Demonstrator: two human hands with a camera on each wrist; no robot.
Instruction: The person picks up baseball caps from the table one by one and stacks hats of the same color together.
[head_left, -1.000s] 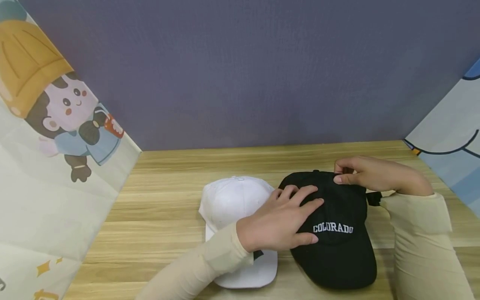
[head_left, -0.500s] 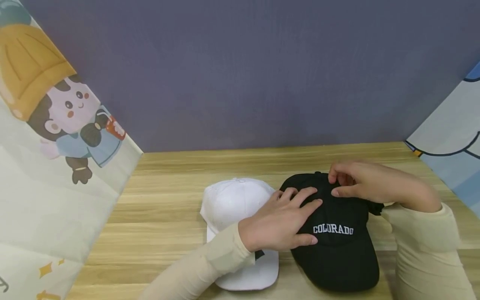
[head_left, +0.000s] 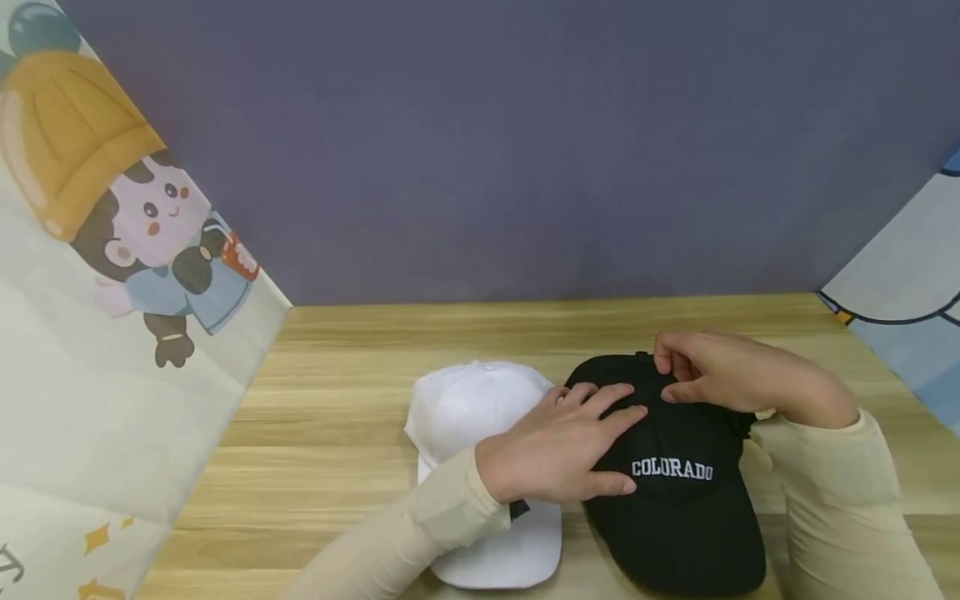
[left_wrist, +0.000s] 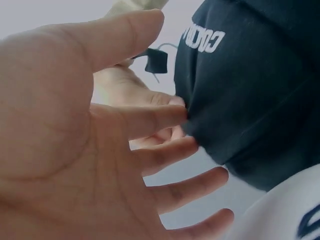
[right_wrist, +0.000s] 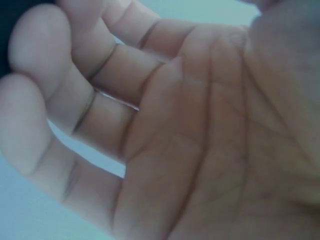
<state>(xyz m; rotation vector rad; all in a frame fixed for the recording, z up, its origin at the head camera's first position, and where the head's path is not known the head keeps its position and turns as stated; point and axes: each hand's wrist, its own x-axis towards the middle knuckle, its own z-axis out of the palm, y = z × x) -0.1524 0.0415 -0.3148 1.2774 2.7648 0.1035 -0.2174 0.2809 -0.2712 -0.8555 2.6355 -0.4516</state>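
A black baseball cap [head_left: 675, 537] with white COLORADO lettering lies on the table, its brim toward me. My left hand [head_left: 562, 446] rests with spread, nearly straight fingers on the left side of its crown; in the left wrist view the palm of the left hand [left_wrist: 75, 140] shows beside the black cap [left_wrist: 255, 90]. My right hand [head_left: 738, 371] pinches the crown near the top, thumb and curled fingers on the cloth. Curled fingers of the right hand [right_wrist: 165, 115] fill the right wrist view. Under my left forearm sits a white baseball cap [head_left: 468, 408], partly hidden.
The wood-grain table [head_left: 322, 400] ends at a dark blue-grey wall [head_left: 480, 150] behind the caps. A printed cartoon panel [head_left: 60, 400] stands along the left side, another printed panel [head_left: 907, 267] along the right.
My right hand has shifted from the crown's rear edge a little left and toward me. The left hand stays on the black cap. The head view has shifted slightly.
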